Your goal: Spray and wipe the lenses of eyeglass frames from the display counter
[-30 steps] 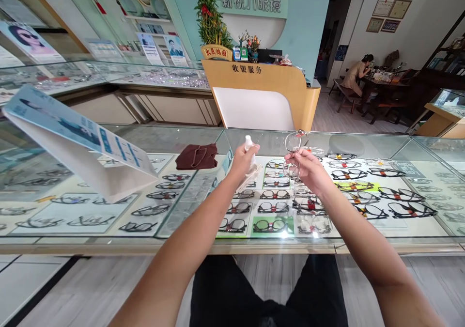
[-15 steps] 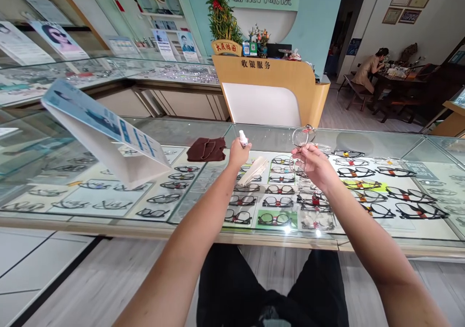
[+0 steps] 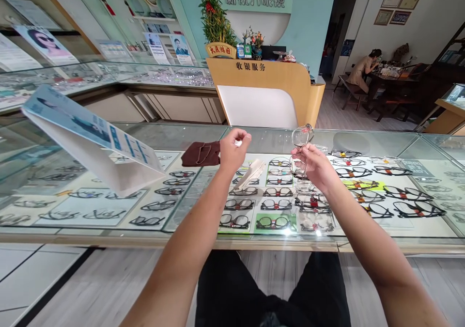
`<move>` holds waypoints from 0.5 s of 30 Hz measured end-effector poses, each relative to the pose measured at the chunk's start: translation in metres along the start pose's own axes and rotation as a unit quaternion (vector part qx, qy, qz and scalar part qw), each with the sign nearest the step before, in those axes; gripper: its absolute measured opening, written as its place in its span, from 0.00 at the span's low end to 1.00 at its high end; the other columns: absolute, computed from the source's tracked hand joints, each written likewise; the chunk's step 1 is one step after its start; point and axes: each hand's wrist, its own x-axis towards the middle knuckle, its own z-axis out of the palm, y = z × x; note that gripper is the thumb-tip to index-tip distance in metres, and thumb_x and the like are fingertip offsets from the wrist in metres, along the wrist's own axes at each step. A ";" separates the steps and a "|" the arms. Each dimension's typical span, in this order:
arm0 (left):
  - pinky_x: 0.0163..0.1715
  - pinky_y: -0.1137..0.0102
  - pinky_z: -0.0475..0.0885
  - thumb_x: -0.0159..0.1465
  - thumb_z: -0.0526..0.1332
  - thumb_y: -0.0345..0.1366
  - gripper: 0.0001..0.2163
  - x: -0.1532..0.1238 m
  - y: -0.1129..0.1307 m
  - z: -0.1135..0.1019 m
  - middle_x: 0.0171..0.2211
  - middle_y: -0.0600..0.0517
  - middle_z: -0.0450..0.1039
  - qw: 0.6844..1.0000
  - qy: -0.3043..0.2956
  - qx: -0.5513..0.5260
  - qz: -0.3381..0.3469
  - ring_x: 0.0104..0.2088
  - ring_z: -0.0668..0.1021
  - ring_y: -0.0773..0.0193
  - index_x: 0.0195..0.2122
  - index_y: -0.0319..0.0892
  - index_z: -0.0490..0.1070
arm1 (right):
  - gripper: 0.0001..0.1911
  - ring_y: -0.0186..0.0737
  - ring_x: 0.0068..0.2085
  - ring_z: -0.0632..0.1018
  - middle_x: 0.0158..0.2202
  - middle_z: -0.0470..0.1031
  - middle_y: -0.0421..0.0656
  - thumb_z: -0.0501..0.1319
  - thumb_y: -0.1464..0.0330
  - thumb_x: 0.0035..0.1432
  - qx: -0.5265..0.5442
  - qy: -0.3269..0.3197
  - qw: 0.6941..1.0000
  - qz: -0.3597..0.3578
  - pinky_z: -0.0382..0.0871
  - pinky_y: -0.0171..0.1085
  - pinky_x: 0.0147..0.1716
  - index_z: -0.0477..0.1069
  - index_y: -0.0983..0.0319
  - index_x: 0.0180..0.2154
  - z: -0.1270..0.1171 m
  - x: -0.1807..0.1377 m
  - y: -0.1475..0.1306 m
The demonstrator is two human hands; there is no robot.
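My right hand (image 3: 315,163) is closed on a pair of clear-framed glasses (image 3: 300,142), held upright above the glass counter (image 3: 385,143). My left hand (image 3: 232,151) is curled round a small white spray bottle (image 3: 238,143), of which only a white bit shows between the fingers. The two hands are level and about a hand's width apart. Below the left hand a folded pale cloth (image 3: 250,173) lies on the counter glass. A brown cloth (image 3: 201,153) lies just left of the left hand.
Rows of spectacle frames (image 3: 271,206) fill the case under the glass. A blue and white tent sign (image 3: 90,140) stands on the counter at left. Behind are a wooden cashier desk (image 3: 269,92) and a seated person (image 3: 363,68) at a table, far right.
My left hand has turned and closed further round the spray bottle, whose top stuck up before and is now nearly hidden. The right hand with the glasses has stayed about where it was.
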 end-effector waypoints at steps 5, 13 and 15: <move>0.36 0.67 0.66 0.62 0.63 0.45 0.10 -0.006 0.013 -0.003 0.31 0.52 0.75 0.981 -0.196 0.003 -0.001 0.36 0.74 0.60 0.32 0.44 0.73 | 0.25 0.41 0.43 0.78 0.39 0.82 0.41 0.80 0.52 0.45 0.002 0.009 1.000 -0.004 0.72 0.38 0.40 0.68 0.55 0.31 -0.001 -0.001 -0.001; 0.32 0.68 0.63 0.64 0.60 0.45 0.10 -0.004 0.018 -0.009 0.33 0.50 0.77 0.962 -0.270 0.040 0.006 0.36 0.74 0.58 0.35 0.45 0.73 | 0.24 0.41 0.42 0.77 0.39 0.82 0.41 0.80 0.52 0.45 0.001 0.014 1.000 -0.005 0.72 0.37 0.39 0.69 0.55 0.31 -0.001 -0.002 -0.001; 0.32 0.67 0.63 0.65 0.58 0.42 0.08 -0.004 0.017 -0.009 0.34 0.49 0.77 0.956 -0.290 0.053 0.007 0.36 0.74 0.58 0.34 0.45 0.72 | 0.24 0.42 0.43 0.78 0.40 0.82 0.41 0.80 0.52 0.47 0.000 0.011 1.000 -0.006 0.72 0.38 0.38 0.69 0.55 0.31 -0.002 -0.001 0.000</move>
